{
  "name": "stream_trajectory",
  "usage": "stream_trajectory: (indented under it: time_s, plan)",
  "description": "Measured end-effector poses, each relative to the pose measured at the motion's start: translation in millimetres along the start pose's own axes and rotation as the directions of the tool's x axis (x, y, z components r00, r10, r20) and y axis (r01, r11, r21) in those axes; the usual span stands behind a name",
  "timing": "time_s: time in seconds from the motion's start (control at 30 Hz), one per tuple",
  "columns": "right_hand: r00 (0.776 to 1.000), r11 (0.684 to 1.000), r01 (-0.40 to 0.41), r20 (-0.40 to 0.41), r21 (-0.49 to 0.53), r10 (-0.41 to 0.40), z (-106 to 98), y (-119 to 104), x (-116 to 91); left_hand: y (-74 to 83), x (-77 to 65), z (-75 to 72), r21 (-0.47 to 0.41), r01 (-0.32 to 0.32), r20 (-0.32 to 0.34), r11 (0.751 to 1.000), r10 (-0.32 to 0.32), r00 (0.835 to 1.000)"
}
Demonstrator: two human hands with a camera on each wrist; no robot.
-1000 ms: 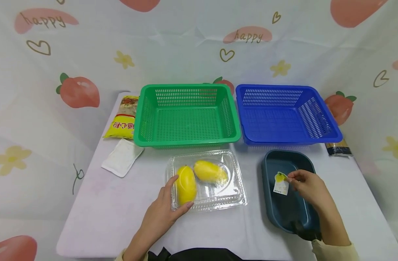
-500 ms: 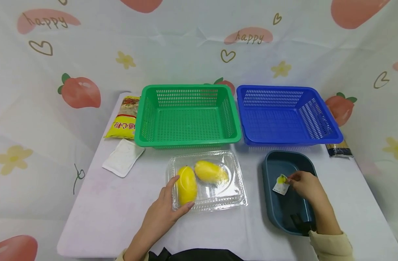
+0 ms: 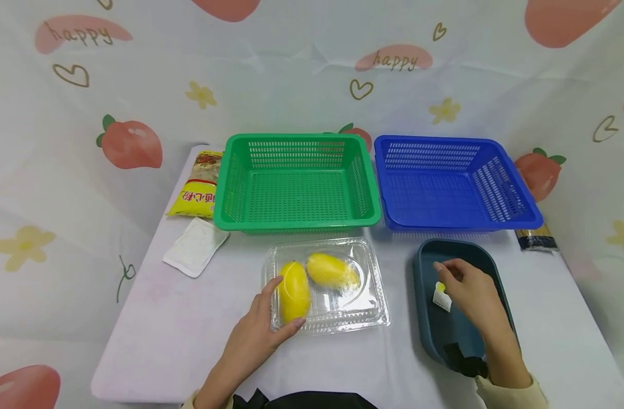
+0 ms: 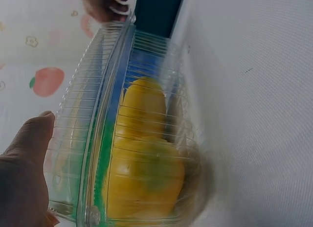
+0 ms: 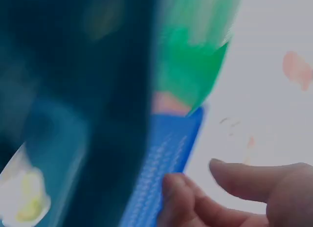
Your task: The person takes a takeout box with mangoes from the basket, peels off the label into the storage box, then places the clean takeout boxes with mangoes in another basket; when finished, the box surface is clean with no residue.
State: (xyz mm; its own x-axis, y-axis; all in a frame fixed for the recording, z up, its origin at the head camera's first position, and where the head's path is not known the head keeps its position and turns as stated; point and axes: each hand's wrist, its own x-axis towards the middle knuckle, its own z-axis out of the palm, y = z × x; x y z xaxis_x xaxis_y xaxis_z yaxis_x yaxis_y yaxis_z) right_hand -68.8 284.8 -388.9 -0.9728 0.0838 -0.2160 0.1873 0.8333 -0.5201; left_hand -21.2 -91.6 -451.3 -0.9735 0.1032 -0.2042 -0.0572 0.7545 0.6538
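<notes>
The left hand (image 3: 256,324) touched the left end of a clear, rectangular plastic clamshell box (image 3: 342,304), thumb and forefinger spread wide around its near corner. The right hand (image 3: 473,292) hung over a deep, round-cornered, dark teal tray (image 3: 445,326), fingers bent; only the right wrist view showed the gap between thumb and forefinger tips. Near that hand, inside the tray, was a small white paper card with yellow print (image 3: 441,298), partly hidden by the hand in the head view; its yellow end pointed to the far side, but whether it lay flat could not be told. The tray's long axis ran from near to far, the box's from left to right. Inside the box were two smooth, glossy yellow oval fruits: the left fruit (image 3: 294,292) pointed away from the person, the right fruit (image 3: 333,270) lay more crosswise. The left wrist view alone revealed a greenish patch on one fruit and the box's ribbed walls side-on. Beyond stood a green perforated plastic basket (image 3: 294,199) and a blue perforated plastic basket (image 3: 429,199), with a flat white packet (image 3: 196,247) and a shiny yellow bag (image 3: 194,193) at the left.
</notes>
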Motion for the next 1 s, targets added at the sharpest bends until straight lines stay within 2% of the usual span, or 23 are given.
stream_trajectory:
  time_s: [0.1,0.23,0.37,0.53,0.6,0.7,0.8,0.9,0.93,1.0]
  plan:
    - [0.998,0.995,0.070,-0.008,0.072,-0.070,9.5,-21.9,-6.3,-0.4,0.1,0.9,-0.004,-0.001,0.001,1.000,0.001,1.000]
    - [0.989,0.985,0.124,0.069,0.121,-0.133,28.6,-42.2,-8.6,-1.1,0.7,1.2,-0.006,-0.004,0.001,1.000,0.004,1.000]
    - [0.976,0.981,0.123,0.163,0.148,-0.147,46.5,-49.5,-9.0,-2.3,1.7,0.3,0.006,-0.010,0.006,1.000,0.010,1.000]
    - [0.964,0.978,0.117,0.218,0.175,-0.155,60.8,-49.2,-10.4,-4.2,5.2,-6.1,0.012,-0.021,0.041,1.000,0.020,0.999]
    - [0.962,0.977,0.111,0.227,0.183,-0.152,64.6,-49.2,-11.3,-4.8,7.5,-14.3,0.017,-0.024,0.075,1.000,0.023,0.997]
    - [0.962,0.976,0.092,0.234,0.198,-0.139,69.6,-50.9,-12.7,-5.5,13.4,-34.4,0.014,-0.038,0.100,0.999,0.037,0.994]
    - [0.966,0.975,0.069,0.231,0.212,-0.119,73.1,-54.4,-14.5,-6.2,23.8,-57.4,0.023,-0.070,0.034,0.997,0.069,0.997]
    - [0.970,0.975,0.055,0.219,0.215,-0.103,74.3,-58.1,-16.2,-6.6,36.3,-72.9,0.030,-0.093,-0.047,0.995,0.094,0.994]
    - [0.971,0.975,0.051,0.216,0.215,-0.098,73.4,-59.2,-16.5,-6.6,40.2,-75.7,0.033,-0.098,-0.052,0.995,0.100,0.994]
    - [0.975,0.977,0.048,0.204,0.208,-0.092,67.9,-59.8,-15.3,-6.4,45.5,-75.9,0.027,-0.102,-0.009,0.994,0.102,0.995]
